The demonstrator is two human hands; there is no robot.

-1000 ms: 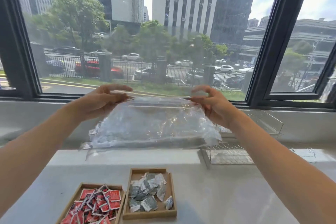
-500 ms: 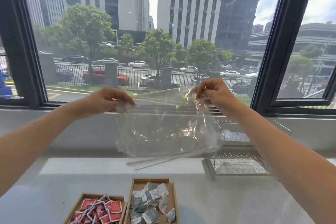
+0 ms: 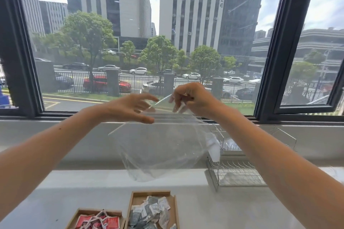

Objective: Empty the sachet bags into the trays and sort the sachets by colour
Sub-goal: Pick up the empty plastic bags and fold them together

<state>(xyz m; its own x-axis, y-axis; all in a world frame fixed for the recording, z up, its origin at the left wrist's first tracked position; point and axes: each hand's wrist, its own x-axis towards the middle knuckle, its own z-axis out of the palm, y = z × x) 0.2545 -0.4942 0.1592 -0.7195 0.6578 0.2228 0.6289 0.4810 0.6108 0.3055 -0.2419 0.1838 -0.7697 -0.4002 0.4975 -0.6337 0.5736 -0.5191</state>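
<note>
A clear, empty plastic bag (image 3: 162,150) hangs in the air above the counter, pinched at its top right corner by my right hand (image 3: 193,99). My left hand (image 3: 130,107) is beside the bag's top edge with fingers spread, and I cannot see it gripping anything. Below, at the bottom edge of the view, a wooden tray (image 3: 135,199) holds grey and white sachets (image 3: 149,212). To its left a second wooden tray (image 3: 80,212) holds red sachets (image 3: 98,222).
A wire dish rack (image 3: 236,171) stands on the pale counter (image 3: 55,201) to the right, under my right forearm. A window sill and large dark-framed window (image 3: 273,42) run along the back.
My left hand has let go of the bag's top corner and opened. The bag now hangs from my right hand alone, and the view has tilted upward.
</note>
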